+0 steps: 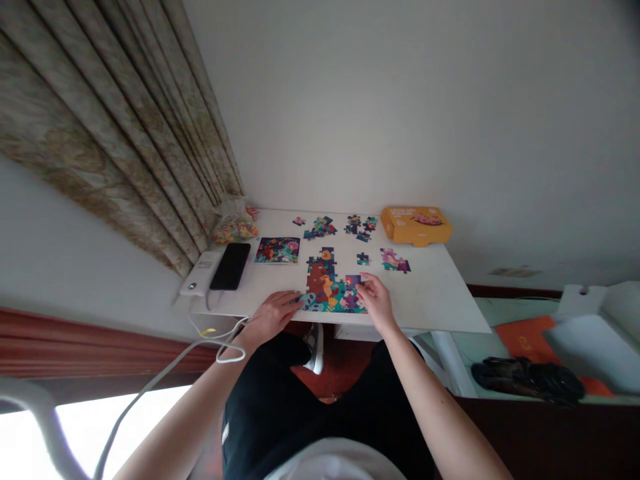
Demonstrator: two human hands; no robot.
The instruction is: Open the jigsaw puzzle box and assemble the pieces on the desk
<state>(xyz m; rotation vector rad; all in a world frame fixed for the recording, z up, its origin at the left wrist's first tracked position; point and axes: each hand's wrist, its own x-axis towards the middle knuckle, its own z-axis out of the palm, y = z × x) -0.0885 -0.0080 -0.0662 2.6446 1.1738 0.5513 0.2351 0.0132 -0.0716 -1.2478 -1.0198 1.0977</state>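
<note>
A partly joined jigsaw puzzle (320, 280) lies near the table's front edge, showing a brown figure and colourful plants. My left hand (277, 312) rests at its lower left corner, fingers stretched out and fingertips touching the edge. At the puzzle's right side, my right hand (376, 297) has thumb and fingers closed on a purple puzzle piece (353, 281), over or against the joined part; whether it is seated I cannot tell. A single loose piece (363, 259) lies just beyond that hand, and a joined pink section (395, 261) sits to its right.
Loose pieces lie in groups (320, 228) at the back. A picture card (277, 251), black phone (231, 267), white power bank (201, 273) and bag of pieces (235, 227) are on the left. A yellow box (417, 225) stands back right; a cable (175, 350) hangs front left.
</note>
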